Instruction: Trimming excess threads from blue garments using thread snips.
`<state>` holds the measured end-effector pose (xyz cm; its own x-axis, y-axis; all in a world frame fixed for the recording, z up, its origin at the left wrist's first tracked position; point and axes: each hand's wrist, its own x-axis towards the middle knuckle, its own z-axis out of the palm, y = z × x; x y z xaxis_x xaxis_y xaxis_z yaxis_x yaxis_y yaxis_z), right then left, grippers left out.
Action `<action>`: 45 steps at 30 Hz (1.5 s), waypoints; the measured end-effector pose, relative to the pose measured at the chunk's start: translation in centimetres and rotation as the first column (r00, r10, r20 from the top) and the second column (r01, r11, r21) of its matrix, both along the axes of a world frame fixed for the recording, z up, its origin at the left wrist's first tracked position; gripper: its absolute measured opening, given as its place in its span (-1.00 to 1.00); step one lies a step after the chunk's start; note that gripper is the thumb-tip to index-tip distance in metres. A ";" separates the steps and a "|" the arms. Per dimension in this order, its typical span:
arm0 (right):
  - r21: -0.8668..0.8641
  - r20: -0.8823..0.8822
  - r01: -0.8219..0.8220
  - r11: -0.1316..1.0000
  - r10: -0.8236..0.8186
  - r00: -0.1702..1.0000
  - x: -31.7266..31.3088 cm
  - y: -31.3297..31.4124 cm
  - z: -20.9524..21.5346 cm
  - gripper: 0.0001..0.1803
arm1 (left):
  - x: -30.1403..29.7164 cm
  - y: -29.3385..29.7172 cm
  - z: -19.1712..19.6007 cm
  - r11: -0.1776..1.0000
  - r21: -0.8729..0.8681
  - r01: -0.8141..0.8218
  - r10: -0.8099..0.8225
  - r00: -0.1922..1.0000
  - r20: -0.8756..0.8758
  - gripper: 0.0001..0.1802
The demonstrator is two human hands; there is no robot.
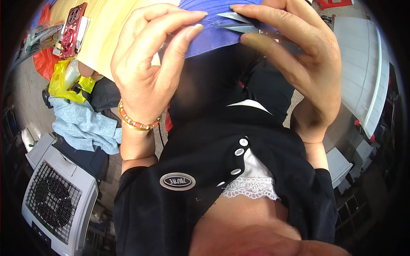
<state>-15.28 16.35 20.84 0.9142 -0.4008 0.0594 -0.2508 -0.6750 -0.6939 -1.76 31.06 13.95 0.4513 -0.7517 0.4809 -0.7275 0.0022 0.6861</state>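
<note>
My right hand [307, 49] grips small metal snips [235, 28] between thumb and fingers, their pointed blades parted over the purple-blue fabric [211, 42]. A tan covering [257, 42] wraps my right thumb. My left hand [147, 64] is at the fabric's left side, thumb and forefinger tips close together; I can't tell whether they pinch anything. The fabric lies in front of me, beside the pale wooden desk [112, 30]. Further left are a red phone [72, 32], a yellow bag [64, 83] and a grey-blue knit garment [85, 123].
</note>
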 end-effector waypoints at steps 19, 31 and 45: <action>0.082 0.090 0.102 0.991 -0.110 0.990 -0.6 0.5 0.2 -0.61 | 0.3 -0.9 0.4 0.994 0.023 0.103 -0.105 0.937 0.334 -0.82; -0.093 0.159 -0.123 0.988 0.137 0.978 -0.3 -0.8 -1.5 -0.65 | 0.3 -0.4 0.2 0.997 -0.043 0.068 -0.053 0.957 0.285 -0.86; -0.178 0.075 -0.084 0.980 0.099 0.992 0.5 -0.3 0.6 -0.70 | 0.6 -0.4 0.1 0.997 -0.060 0.052 -0.026 0.927 0.373 -0.84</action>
<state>-14.76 16.02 21.41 0.9354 -0.2926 0.1985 -0.1289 -0.8049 -0.5792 -1.13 30.67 14.02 0.2013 -0.7249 0.6588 -0.9286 0.0727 0.3638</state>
